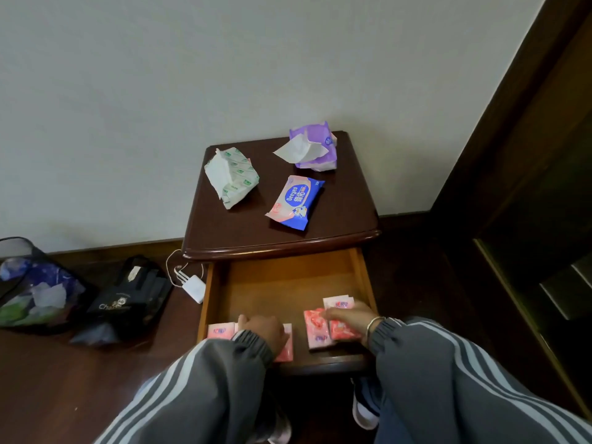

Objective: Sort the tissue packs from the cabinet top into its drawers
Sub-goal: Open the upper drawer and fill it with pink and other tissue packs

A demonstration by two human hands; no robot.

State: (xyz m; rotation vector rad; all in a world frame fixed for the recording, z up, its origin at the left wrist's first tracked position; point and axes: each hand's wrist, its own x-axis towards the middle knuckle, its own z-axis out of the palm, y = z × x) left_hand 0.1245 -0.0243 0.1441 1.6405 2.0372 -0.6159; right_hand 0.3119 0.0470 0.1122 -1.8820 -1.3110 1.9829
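Observation:
On the dark cabinet top (346, 219) lie three tissue packs: a green-and-white pack (231, 176) at the left, a purple pack (315, 146) at the back right with a tissue sticking out, and a blue-and-pink wipes pack (294, 201) in front of it. The top drawer (282, 283) stands pulled out. Several small pink tissue packs lie along its front. My left hand (262, 330) rests on the pink packs at the left (217, 331). My right hand (347, 315) lies on the pink packs at the right (315, 331), fingers curled over them.
A white charger with its cable (193, 288) lies on the floor left of the drawer. A black bag (128, 302) and a mesh bin of waste (35, 290) stand further left. Dark wooden furniture (528, 203) rises at the right. My shoe (365, 408) shows under the drawer.

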